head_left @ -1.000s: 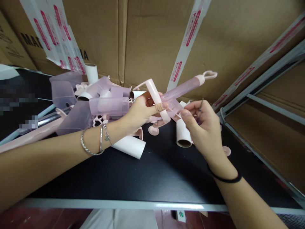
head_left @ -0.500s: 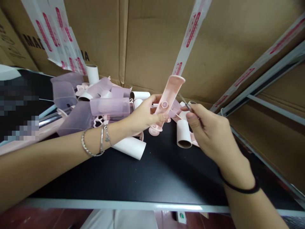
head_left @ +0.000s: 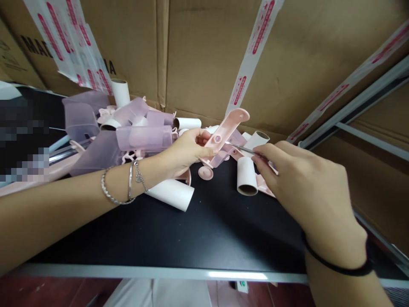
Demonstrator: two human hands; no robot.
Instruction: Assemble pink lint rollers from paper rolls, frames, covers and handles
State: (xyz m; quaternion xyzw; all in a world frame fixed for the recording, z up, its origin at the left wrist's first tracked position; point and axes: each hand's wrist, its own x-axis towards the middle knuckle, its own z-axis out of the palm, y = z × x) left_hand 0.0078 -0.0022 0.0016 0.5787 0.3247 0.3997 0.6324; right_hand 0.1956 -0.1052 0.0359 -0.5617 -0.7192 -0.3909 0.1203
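Note:
My left hand (head_left: pixel 188 151) grips a pale pink plastic bracket (head_left: pixel 223 133) with a rounded upper end and a small hexagonal recess in its face. Fingers and thumb close on its lower part, and the bracket tilts up to the right. Between the fingers of my right hand (head_left: pixel 287 170) is a slim, tweezers-like metal tool (head_left: pixel 244 149). Its tip points left and reaches the bracket's right edge near the recess; whether it touches cannot be made out. A round pink disc (head_left: pixel 205 173) shows just below the bracket.
Translucent purple plastic parts (head_left: pixel 143 138) are heaped at the left with pink pieces. White cardboard tubes lie about, one (head_left: pixel 172 194) by my left forearm, another (head_left: pixel 247 175) by my right hand. Behind the black tabletop (head_left: pixel 191 238) stands a large taped carton (head_left: pixel 198 55); a metal rail (head_left: pixel 373 143) runs at right.
My right hand has turned, and the metal tool's tip has swung down and left to the bracket. My left hand has tilted the bracket's upper end lower and to the right.

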